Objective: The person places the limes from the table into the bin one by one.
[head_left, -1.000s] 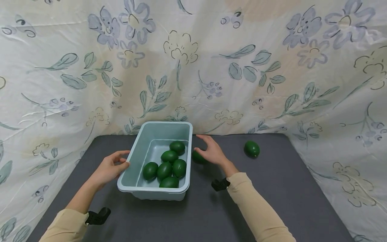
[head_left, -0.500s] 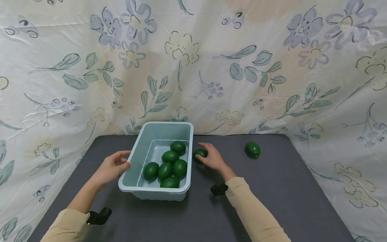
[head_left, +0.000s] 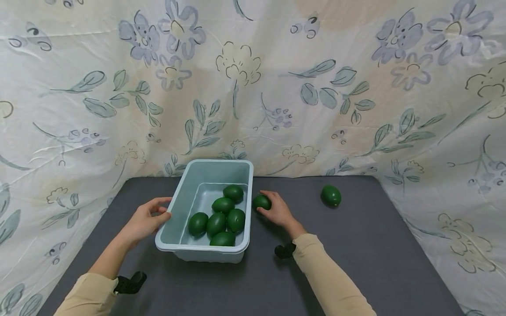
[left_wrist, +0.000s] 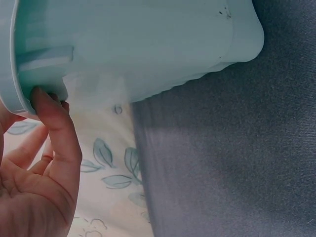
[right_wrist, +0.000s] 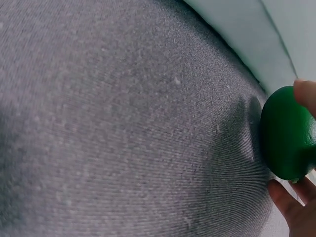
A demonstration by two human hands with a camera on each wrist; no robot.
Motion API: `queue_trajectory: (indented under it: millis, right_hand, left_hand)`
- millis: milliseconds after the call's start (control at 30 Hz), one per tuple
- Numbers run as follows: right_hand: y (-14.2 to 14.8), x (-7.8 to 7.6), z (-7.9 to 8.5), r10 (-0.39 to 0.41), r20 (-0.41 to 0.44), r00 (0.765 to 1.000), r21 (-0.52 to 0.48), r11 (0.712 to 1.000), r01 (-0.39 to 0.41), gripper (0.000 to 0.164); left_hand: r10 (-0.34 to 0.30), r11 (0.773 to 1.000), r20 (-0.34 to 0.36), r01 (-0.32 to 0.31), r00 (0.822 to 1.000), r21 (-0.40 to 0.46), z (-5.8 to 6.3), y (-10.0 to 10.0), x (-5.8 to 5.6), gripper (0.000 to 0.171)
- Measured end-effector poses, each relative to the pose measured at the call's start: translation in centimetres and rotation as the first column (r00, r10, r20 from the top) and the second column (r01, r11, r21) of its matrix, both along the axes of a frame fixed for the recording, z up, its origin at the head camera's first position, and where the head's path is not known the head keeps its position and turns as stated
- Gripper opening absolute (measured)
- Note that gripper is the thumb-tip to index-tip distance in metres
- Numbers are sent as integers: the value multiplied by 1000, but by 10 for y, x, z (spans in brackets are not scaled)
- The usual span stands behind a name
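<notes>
A pale blue-green plastic tub stands left of centre in the head view, with several dark green, glossy, egg-shaped fruits in it. My left hand pinches the tub's left rim; the left wrist view shows a fingertip tucked under that rim. Just outside the tub's right wall lies another green fruit. My right hand holds it between thumb and fingers. In the right wrist view this fruit shows a small pale nub at its lower end, close to the tub's wall.
One more green fruit lies by itself toward the back right of the dark grey tabletop. A flower-patterned cloth hangs behind the table and along both sides.
My right hand has come down and slightly nearer, its thumb and fingers closing around the fruit beside the tub. My left hand keeps its place on the rim.
</notes>
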State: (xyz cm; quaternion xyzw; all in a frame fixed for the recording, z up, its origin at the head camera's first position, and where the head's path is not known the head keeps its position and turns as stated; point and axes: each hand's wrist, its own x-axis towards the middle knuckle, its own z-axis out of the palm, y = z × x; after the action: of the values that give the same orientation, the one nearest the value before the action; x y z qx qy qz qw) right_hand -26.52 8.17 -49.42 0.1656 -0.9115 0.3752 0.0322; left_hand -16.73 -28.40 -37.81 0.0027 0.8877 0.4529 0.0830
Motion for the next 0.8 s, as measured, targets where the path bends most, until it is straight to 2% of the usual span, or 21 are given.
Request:
queue_trajectory:
  millis: [200,433,800]
  right_hand:
    - [-1,-1,-1,-16,-2,1000,16,1000,16,53]
    - [-1,2,1,-29,17,999,-12,1000,29,52]
    - [4,-2,4,-58,-20,998,-22,998,57,52]
  left_hand:
    - [0,1000,4,0,1000,4,1,1,1,53]
    - [-8,1000,6,8,1000,18,0,0,0,53]
    - [0,1000,12,0,1000,5,0,0,0,54]
